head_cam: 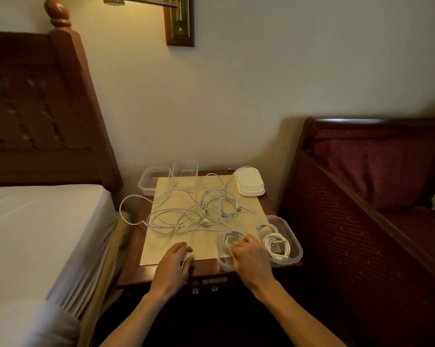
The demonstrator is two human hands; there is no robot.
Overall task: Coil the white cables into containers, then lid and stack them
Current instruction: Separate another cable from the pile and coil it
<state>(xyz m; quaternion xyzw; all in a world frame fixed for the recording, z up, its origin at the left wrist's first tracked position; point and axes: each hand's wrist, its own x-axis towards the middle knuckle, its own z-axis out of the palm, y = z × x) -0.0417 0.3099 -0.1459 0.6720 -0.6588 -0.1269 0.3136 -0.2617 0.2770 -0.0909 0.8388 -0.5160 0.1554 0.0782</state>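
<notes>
Several loose white cables lie tangled on a tan mat on the nightstand. A clear container at the front right holds coiled cables. Beside it, a second clear container holds a coiled cable; my right hand rests over that coil with its fingers curled on it. My left hand lies on the mat's front edge with relaxed fingers, holding nothing. Two empty clear containers stand at the back left. A stack of white lids sits at the back right.
The dark wood nightstand stands between a white-sheeted bed on the left and a red upholstered bench on the right. One cable loop hangs over the nightstand's left edge. A wall is close behind.
</notes>
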